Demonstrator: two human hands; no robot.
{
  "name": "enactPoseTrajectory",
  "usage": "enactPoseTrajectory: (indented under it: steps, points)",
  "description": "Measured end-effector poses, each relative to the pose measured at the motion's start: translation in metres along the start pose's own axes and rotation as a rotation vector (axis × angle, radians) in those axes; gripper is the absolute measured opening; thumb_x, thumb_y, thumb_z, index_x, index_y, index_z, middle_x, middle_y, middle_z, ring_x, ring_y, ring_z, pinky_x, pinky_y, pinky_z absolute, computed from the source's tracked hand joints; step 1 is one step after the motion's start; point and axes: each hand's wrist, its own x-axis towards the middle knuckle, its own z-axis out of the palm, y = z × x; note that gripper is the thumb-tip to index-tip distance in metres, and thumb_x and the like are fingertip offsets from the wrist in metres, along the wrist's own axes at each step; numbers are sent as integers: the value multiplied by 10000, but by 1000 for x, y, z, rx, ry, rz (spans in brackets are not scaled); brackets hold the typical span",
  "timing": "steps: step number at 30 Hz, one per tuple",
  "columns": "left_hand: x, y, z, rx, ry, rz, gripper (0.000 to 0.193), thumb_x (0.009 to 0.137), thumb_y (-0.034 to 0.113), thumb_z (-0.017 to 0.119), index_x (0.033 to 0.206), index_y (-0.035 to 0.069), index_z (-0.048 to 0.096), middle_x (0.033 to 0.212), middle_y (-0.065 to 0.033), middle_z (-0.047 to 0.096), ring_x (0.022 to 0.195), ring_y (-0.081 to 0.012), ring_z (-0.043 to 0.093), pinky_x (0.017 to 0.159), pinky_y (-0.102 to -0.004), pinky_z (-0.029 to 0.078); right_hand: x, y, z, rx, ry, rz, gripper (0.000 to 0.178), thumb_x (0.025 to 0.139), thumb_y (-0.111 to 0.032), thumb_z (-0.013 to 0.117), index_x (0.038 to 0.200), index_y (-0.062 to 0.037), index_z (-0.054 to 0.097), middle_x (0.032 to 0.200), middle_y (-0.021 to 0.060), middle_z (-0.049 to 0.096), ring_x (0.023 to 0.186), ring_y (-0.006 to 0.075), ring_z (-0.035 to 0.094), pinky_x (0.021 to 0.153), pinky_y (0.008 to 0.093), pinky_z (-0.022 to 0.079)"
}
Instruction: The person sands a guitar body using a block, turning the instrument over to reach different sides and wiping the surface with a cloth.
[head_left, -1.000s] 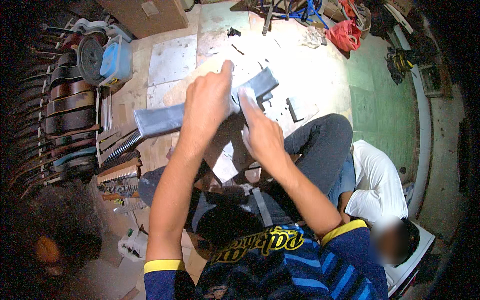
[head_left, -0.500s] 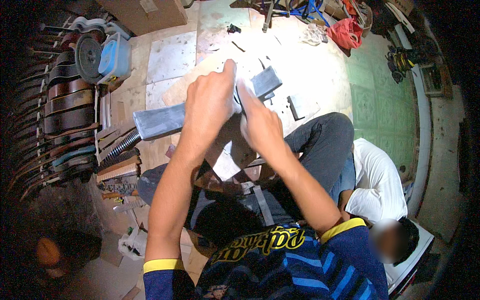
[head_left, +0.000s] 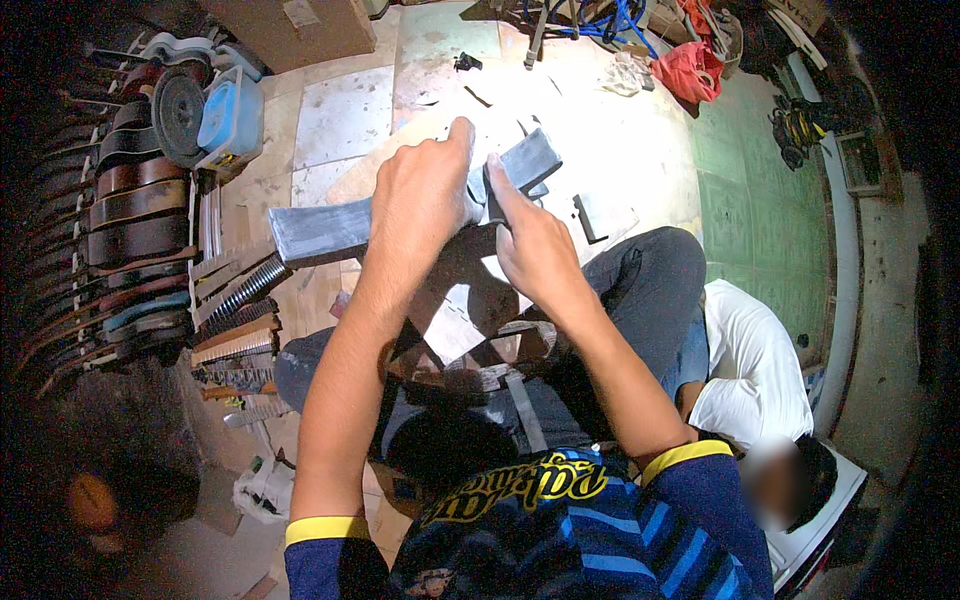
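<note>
A long, dark grey piece with a dusty surface (head_left: 320, 233) is held slantwise in front of me, its far end rising to the right. My left hand (head_left: 420, 190) is closed over its middle, thumb side up, and hides that part. My right hand (head_left: 535, 240) is closed just right of it, the forefinger stretched along a small dark piece (head_left: 494, 205) pressed to the long piece's side. What this small piece is cannot be made out. Below my hands lies a pale sheet or scrap (head_left: 455, 325), partly in shadow.
A small dark block (head_left: 590, 218) lies on the floor beside my bent leg (head_left: 650, 270). Guitar bodies (head_left: 140, 215) stand in a row at left, near a clear bin with a blue item (head_left: 228, 115). A person in white (head_left: 760, 360) sits at right. A red bag (head_left: 690, 70) lies far right.
My right hand has drawn back slightly toward me and to the right, exposing more of the small dark piece. My left hand and the long grey piece have hardly moved.
</note>
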Motion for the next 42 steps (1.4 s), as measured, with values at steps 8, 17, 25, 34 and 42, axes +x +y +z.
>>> enactPoseTrajectory:
  steps: [8, 17, 25, 34, 42]
  points:
    - [-5, -11, 19, 45, 46, 182, 182, 735, 66, 682, 916, 64, 697, 808, -183, 694, 801, -350, 703, 716, -443, 567, -65, 23, -7, 706, 273, 43, 497, 830, 79, 405, 1327, 74, 423, 1390, 200, 546, 1294, 269, 511, 1116, 359, 327]
    - [-11, 0, 13, 56, 17, 104, 380, 648, 189, 813, 1018, 153, 731, 932, -148, 699, 892, -345, 679, 795, -447, 544, -91, 46, -2, 610, 204, 86, 389, 930, -37, 459, 1303, 64, 496, 1369, 179, 548, 1243, 250, 537, 1091, 354, 357]
    - [-12, -10, 26, 75, 22, 162, 358, 631, 164, 813, 979, 144, 729, 934, -138, 705, 887, -328, 682, 799, -438, 546, -100, 41, 1, 888, 95, 95, 452, 999, -155, 460, 1396, 60, 437, 1446, 174, 483, 1260, 246, 523, 1118, 369, 331]
    - [-14, -5, 23, 24, 78, 115, 411, 631, 164, 815, 1032, 180, 727, 980, -116, 708, 929, -328, 676, 814, -431, 545, -103, 41, 2, 921, 109, 176, 460, 989, -111, 453, 1419, 49, 419, 1462, 191, 456, 1359, 271, 434, 1139, 365, 298]
    - [-12, -5, 19, 35, 62, 180, 142, 763, 62, 652, 879, 88, 730, 914, -155, 701, 901, -326, 680, 774, -433, 560, -106, 38, 0, 936, 104, 256, 463, 993, -101, 450, 1450, -26, 443, 1401, 155, 526, 1285, 238, 495, 1123, 346, 317]
